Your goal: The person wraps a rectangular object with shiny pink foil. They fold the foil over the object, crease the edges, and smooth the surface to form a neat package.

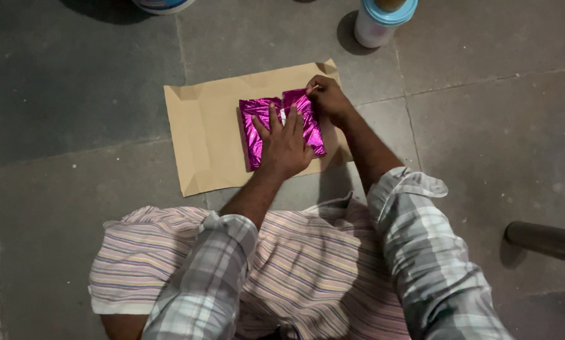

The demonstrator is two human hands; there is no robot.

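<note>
Currently, the left hand (287, 146) lies flat, fingers spread, pressing the shiny magenta foil-wrapped rectangular packet (255, 135) onto the tan paper sheet (202, 135), while the right hand (328, 96) pinches the foil flap at the packet's far right corner, long axis running away from the person.

A left hand (287, 146) covers the middle of a shiny pink parcel (255, 129); its contents are hidden. The top edge crops a blue-lidded jar (383, 22) and a white tub (163, 5). The right edge crops a dark wooden leg (544, 240).
</note>
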